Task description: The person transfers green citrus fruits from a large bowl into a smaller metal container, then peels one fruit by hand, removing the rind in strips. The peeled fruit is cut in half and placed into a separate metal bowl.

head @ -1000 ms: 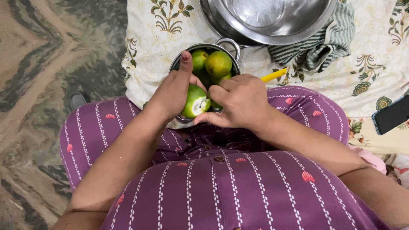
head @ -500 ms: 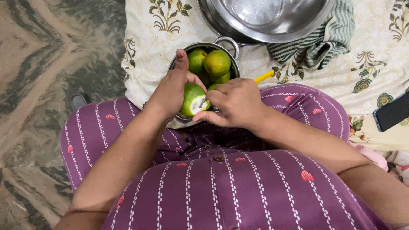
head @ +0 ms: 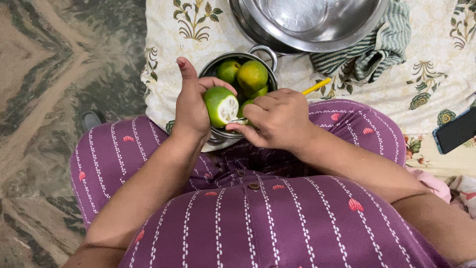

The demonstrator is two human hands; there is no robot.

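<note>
My left hand (head: pixel 191 106) grips a green citrus fruit (head: pixel 219 105) with a patch of rind cut away to white pith, thumb stuck upward. My right hand (head: pixel 277 119) is closed around a yellow-handled peeler (head: pixel 317 86); its blade end sits just below the fruit, at my thumb tip. Both hands hover over a small steel handled pot (head: pixel 263 51) holding several whole green and yellowish citrus fruits (head: pixel 252 75). The pot rests against my lap in purple striped clothing.
A large steel bowl (head: pixel 317 30) sits behind the pot on a floral cream cloth (head: pixel 168 44), with a green striped towel (head: pixel 377 49) beside it. A dark phone (head: pixel 453 131) lies at the right edge. Marble floor (head: pixel 59 74) spreads to the left.
My left hand lifted the fruit up and leftward and turned it, showing more of the peeled white patch. The right hand stayed nearly in place with the peeler.
</note>
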